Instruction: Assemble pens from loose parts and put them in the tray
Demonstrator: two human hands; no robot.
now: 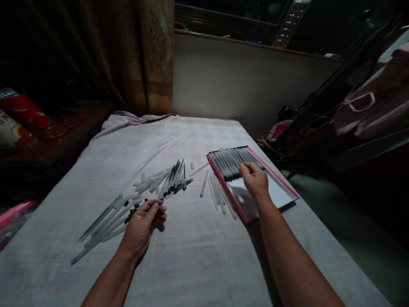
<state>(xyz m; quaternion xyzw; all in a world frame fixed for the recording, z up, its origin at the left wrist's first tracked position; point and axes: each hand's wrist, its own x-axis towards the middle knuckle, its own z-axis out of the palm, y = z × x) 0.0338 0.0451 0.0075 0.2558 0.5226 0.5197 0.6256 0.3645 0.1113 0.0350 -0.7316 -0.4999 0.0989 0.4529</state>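
My right hand (pixel 255 179) is over a shallow red-edged box (pixel 238 202), its fingers pinched at the end of a slim clear pen (pixel 230 157) that slants across the others. Inside the box lies a row of clear pens (pixel 220 164) with dark cores and black ends. My left hand (pixel 145 224) is closed in a pinch beside a pile of dark pen refills (pixel 174 177); what its fingertips hold blends with the pile. Under and left of that hand are long clear tubes (pixel 102 228) and small black pieces (pixel 131 213).
Loose clear tubes (pixel 217 194) lie along the box's left side, and more clear tubes (pixel 153 179) rest by the refills. A white checked cloth (pixel 191 264) covers the table. Behind it are a curtain (pixel 156 55) and a wall (pixel 223 76). Pink cloth (pixel 367 102) hangs at right.
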